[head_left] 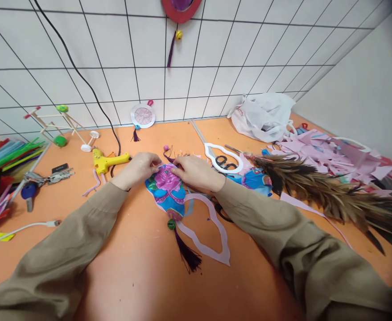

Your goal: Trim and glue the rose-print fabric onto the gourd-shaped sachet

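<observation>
A flat fabric ornament (169, 196), blue with a large pink flower, is held just above or on the orange table in front of me. My left hand (141, 168) pinches its upper left edge between thumb and fingers. At the upper right edge, my right hand (196, 171) grips it the same way. From its lower tip hang a green bell (171, 224) and a dark purple tassel (188, 254). Beside it lies a pink paper outline (223, 255), partly under the ornament. A pink bead (166, 147) with dark thread shows just beyond my hands.
A yellow glue gun (102, 164) lies left of my hands. To the right are a white paper frame (210, 153), scissors (232, 166), brown feathers (303, 183) and pink scraps (329, 154). A white plastic bag (262, 116) stands at the back. Keys (57, 176) are at left.
</observation>
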Available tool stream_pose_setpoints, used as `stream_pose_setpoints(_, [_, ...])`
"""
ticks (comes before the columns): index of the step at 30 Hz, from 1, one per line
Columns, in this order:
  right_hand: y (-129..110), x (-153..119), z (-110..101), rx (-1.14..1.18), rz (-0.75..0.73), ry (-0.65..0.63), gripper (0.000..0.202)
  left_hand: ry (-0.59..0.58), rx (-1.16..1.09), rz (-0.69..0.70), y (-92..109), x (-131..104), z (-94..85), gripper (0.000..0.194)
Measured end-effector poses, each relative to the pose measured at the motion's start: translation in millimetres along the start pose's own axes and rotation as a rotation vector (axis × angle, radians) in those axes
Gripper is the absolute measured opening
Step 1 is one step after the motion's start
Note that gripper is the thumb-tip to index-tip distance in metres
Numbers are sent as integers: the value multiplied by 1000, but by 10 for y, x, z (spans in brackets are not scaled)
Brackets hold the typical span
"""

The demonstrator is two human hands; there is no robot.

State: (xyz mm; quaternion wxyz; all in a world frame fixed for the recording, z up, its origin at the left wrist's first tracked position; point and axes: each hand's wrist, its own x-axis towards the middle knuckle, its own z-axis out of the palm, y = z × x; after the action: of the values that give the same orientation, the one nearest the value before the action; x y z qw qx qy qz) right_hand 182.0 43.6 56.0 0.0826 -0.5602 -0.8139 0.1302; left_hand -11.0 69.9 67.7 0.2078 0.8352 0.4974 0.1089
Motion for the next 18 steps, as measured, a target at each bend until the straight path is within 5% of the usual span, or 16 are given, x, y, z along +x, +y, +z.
stream_pose_setpoints(8, [34,34,79,309,-13,58,25,-42,-50,-1,-46,-25,-7,25])
stream_pose_setpoints(18, [156,12,195,597,22,62,19,-53,175,24,-182,-173,-92,24])
